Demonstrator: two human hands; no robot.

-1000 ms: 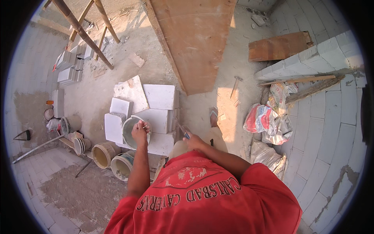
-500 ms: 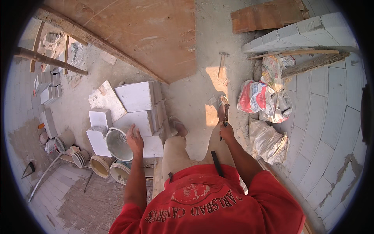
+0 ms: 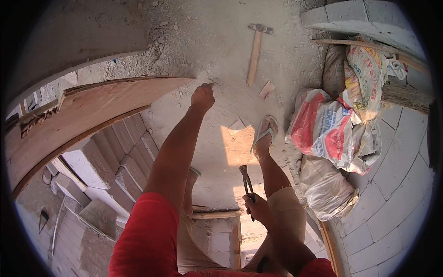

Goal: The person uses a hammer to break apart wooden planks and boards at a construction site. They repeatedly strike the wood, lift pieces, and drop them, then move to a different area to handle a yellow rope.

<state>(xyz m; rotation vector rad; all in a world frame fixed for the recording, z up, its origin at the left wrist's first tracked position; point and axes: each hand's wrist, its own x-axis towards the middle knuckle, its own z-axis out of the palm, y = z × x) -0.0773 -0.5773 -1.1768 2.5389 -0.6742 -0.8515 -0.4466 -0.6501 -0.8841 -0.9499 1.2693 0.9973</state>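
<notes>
My right hand is wrapped round the dark handles of a pair of pincers, their jaws pointing away from me over the floor. My left arm reaches forward past the end of a plywood sheet. At its end, my left hand is closed, with the fingers curled. Something small seems to show at its fingertips, too small to name. To the right of this hand, a hammer with a wooden handle lies on the concrete floor, and a small broken piece of wood is beside the handle.
Pale blocks are stacked at the left, below the plywood. Several filled sacks lean along the block wall at the right. Rubble litters the far floor. My sandalled foot stands near a sunlit patch.
The view has shifted forward and closer to the floor. My left hand has left the bucket's side and reached ahead beyond the plywood edge. The pincers remain in my right hand.
</notes>
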